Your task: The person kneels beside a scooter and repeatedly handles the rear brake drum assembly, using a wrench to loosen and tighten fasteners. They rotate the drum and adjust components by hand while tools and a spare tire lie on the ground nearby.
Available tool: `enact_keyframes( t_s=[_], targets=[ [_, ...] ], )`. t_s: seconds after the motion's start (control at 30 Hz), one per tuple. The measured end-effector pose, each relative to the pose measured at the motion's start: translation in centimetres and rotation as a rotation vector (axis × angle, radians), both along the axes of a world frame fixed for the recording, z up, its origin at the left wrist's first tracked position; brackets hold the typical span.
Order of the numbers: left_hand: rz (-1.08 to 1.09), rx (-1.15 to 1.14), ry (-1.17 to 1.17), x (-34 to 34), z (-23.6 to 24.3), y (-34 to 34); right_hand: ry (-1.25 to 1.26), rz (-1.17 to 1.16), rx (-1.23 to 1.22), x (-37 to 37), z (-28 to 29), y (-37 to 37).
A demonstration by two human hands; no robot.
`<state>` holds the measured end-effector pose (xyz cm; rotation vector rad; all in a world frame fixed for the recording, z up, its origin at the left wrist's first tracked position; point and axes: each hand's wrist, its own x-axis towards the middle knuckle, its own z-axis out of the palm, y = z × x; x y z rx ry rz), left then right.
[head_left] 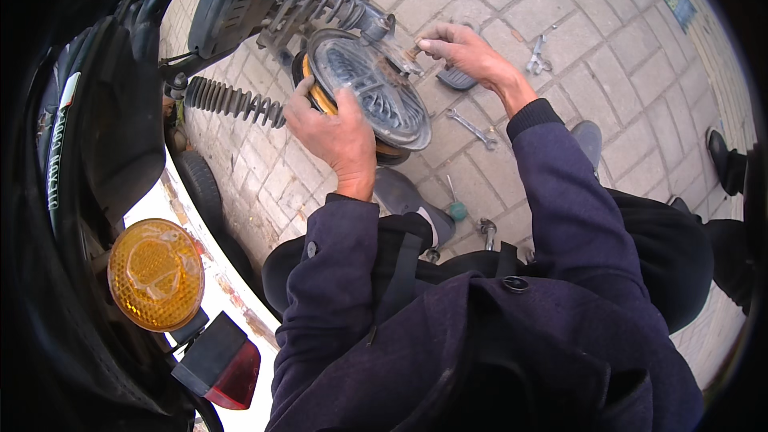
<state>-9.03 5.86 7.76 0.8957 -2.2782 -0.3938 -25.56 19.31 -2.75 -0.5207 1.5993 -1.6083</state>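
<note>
A dusty wheel (376,104) with a dark, round, finned hub cover and an orange band (323,99) stands tilted in front of me. My left hand (340,132) is closed on its near left edge, thumb on the cover and fingers at the band. Beyond the wheel's right side, my right hand (472,56) pinches a small brownish piece beside a metal bracket (402,58); its kind is too small to make out. Below that hand lies a black pedal-like block (457,78). An open-ended wrench (474,129) rests on the paving to its right.
Coil-spring shock absorbers (236,102) run from the vehicle's frame on the left. An amber lamp (156,274) and a red tail light (232,376) sit nearer. More wrenches (538,58) and a green-handled screwdriver (457,210) lie on the paving. Another person's shoe (724,162) is at right.
</note>
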Motion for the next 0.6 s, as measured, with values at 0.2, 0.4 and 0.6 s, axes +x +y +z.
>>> enact_keyframes(
  t_s=[0.2, 0.4, 0.6],
  targets=[
    [0.012, 0.018, -0.011, -0.03, 0.23, 0.17, -0.008, -0.004, -0.033, 0.07, 0.11, -0.15],
    [0.015, 0.021, -0.012, 0.00, 0.23, 0.15, -0.041, 0.020, -0.009, -0.03, 0.34, 0.00],
    [-0.008, -0.007, -0.001, -0.02, 0.05, -0.08, -0.028, -0.007, -0.020, 0.16, 0.34, -0.07]
  ],
)
